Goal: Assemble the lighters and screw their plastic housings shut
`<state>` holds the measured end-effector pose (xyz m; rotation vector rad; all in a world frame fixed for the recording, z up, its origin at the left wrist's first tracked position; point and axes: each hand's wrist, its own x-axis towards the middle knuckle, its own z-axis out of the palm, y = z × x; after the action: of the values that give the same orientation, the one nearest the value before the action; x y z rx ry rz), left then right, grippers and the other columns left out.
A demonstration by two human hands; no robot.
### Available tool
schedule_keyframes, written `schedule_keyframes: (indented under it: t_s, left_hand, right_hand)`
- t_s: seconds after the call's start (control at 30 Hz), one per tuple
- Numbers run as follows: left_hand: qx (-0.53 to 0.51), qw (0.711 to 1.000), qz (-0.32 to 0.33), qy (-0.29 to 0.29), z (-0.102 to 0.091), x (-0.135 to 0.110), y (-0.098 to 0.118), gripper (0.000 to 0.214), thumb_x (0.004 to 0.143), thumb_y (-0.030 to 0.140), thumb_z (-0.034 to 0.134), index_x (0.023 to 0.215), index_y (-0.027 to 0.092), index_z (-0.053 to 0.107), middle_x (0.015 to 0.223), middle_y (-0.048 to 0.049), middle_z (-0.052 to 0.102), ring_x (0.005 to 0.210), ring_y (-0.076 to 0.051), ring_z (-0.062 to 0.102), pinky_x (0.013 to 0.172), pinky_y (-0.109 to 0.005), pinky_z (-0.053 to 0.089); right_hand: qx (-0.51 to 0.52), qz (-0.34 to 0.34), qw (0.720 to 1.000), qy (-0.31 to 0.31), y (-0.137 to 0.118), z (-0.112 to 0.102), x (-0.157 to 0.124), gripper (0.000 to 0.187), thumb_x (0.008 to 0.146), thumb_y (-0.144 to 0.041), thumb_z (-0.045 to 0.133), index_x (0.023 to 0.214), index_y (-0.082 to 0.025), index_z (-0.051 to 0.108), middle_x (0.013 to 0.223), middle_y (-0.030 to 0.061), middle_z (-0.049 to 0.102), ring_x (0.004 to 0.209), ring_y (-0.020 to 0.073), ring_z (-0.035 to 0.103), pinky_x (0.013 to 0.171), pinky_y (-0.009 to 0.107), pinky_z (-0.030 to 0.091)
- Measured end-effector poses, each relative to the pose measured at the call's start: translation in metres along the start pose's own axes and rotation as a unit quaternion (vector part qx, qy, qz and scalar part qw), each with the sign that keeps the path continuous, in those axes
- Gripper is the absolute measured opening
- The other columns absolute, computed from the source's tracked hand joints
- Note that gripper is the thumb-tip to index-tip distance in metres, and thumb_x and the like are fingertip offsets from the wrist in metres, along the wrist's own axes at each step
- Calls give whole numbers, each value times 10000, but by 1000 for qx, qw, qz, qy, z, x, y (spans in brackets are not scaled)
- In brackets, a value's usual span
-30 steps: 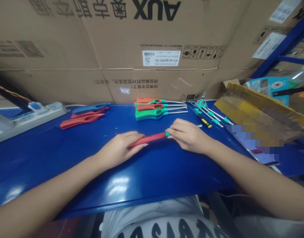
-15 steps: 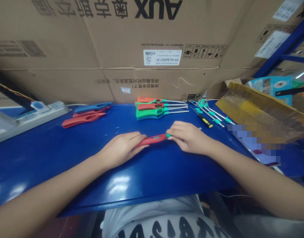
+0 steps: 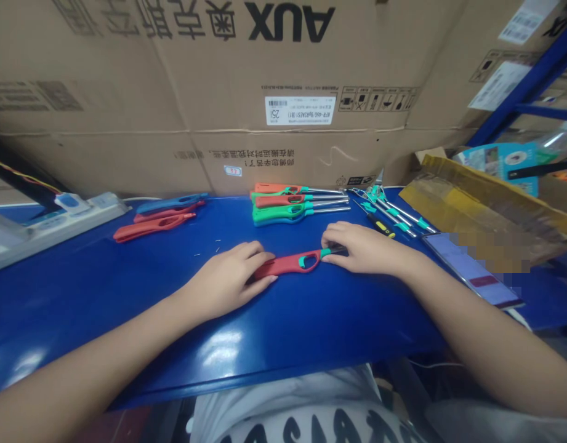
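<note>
A red long-nosed lighter [image 3: 290, 264] with a teal trigger lies flat on the blue table [image 3: 311, 320] between my hands. My left hand [image 3: 228, 277] is closed round its handle end. My right hand [image 3: 364, 249] pinches the teal collar and the metal tube at the other end; most of the tube is hidden under the fingers.
Finished red and green lighters [image 3: 287, 203] are stacked behind. Red and blue handle shells [image 3: 158, 218] lie at the left, metal tube inserts [image 3: 394, 212] and a black-yellow screwdriver [image 3: 380, 226] at the right. Cardboard boxes [image 3: 265, 92] wall the back; a white device [image 3: 47, 218] sits far left.
The lighter has turned from its edge onto its flat side, so the trigger opening now shows. My right hand has slid a little to the right along the tube.
</note>
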<state>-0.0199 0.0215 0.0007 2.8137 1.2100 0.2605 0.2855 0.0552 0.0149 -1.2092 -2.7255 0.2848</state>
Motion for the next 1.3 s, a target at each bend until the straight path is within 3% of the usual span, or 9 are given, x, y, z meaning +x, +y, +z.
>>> schedule_keyframes:
  t_s: [0.13,0.27,0.43,0.63,0.77,0.87,1.0,1.13,1.3]
  left_hand:
    - [-37,999,-23,3,-2,-1,0,387,982,408,545,1305,201,602,1191,-82,639,1049,-253,652,882,-378,559]
    - [-63,997,-37,0,-6,-3,4,391,953,324,583,1309,163,605,1195,-99,643,1074,-260,648,937,-396,545]
    - [-84,995,-47,-14,-7,-7,9,298,971,244,560,1243,155,642,1130,-103,643,1025,-251,645,913,-393,549]
    - [-88,996,-33,-5,0,-11,18,309,984,262,575,1271,158,625,1156,-107,619,1063,-259,619,946,-398,537]
    - [-89,996,-13,-5,2,-12,25,328,993,298,575,1281,147,619,1115,-100,620,1031,-252,616,909,-386,550]
    - [-60,998,3,-2,2,-11,29,336,990,334,581,1261,142,628,1065,-96,624,977,-256,621,854,-392,563]
    - [-7,1000,13,-7,1,-11,35,321,994,346,565,1218,129,641,1028,-102,632,943,-278,629,809,-422,578]
    - [-2,1000,13,-13,4,-14,42,302,1014,319,512,1187,106,638,1085,-127,648,937,-283,654,815,-440,595]
    - [-24,999,36,17,7,-18,42,299,995,255,505,1233,110,613,1249,-148,625,1082,-306,638,906,-452,585]
  right_hand:
    - [60,61,996,32,13,-9,-1,249,906,-393,624,1052,-195,663,1068,87,677,981,230,619,882,350,485]
    - [-96,298,945,98,30,-21,-5,292,930,-381,534,1097,-166,638,1144,158,653,1052,307,630,902,422,491]
    - [-158,476,864,-40,54,-23,-12,608,900,-491,528,1339,-75,468,1282,284,575,1117,416,626,808,459,511]
    - [-135,465,872,-68,51,-31,-11,473,892,-318,481,1293,-69,504,1096,262,684,940,368,684,719,420,503]
    - [-131,428,883,140,9,-45,-4,445,921,-368,446,1291,-133,526,1006,198,701,866,345,672,686,408,485]
    - [25,234,939,251,-27,-43,8,341,917,-368,497,1206,-215,592,920,77,696,733,220,622,650,319,458]
    - [267,88,950,138,-68,-22,35,195,892,-311,527,1015,-217,645,803,8,675,633,150,564,597,274,455]
    - [317,41,944,81,-90,-3,60,130,876,-234,548,937,-217,661,1014,29,719,932,187,649,796,307,509]
    - [313,49,948,42,-96,10,76,147,876,-225,556,974,-221,666,1028,30,727,936,193,648,793,314,505]
